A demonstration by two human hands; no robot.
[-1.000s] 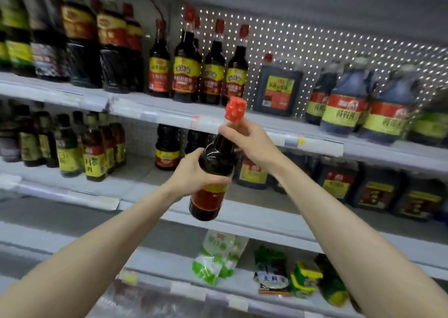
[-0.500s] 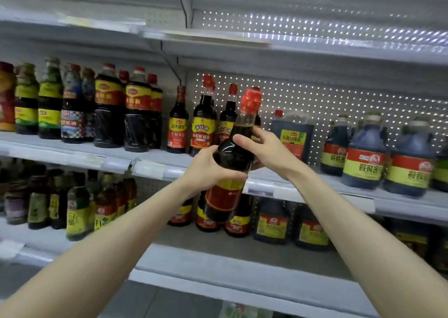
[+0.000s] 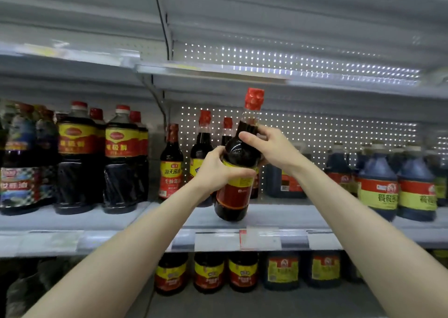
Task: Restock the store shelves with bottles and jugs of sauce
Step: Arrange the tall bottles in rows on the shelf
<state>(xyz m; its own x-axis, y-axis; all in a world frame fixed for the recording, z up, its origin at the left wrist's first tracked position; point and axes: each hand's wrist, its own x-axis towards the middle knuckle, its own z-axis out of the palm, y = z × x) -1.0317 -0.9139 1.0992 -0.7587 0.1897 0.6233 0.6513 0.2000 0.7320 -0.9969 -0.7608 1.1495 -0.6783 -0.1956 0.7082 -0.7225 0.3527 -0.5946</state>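
A dark sauce bottle [image 3: 234,196] with a red cap and a red and yellow label is tilted slightly, its base at the front of the middle shelf [image 3: 278,214]. My left hand [image 3: 215,170] grips its body at the label. My right hand [image 3: 271,148] grips its shoulder just below the neck. Behind it stand three similar red-capped bottles [image 3: 171,162] in a row.
Large dark bottles [image 3: 77,157] fill the shelf to the left. A square dark jug [image 3: 283,182] stands behind my right wrist, and blue-tinted jugs [image 3: 378,184] stand to the right. More bottles [image 3: 208,273] sit on the shelf below. Price tags [image 3: 261,240] line the shelf edge.
Both hands have raised the bottle from below shelf level up to the middle shelf, and its base now sits at the shelf's front. The view has tilted upward.
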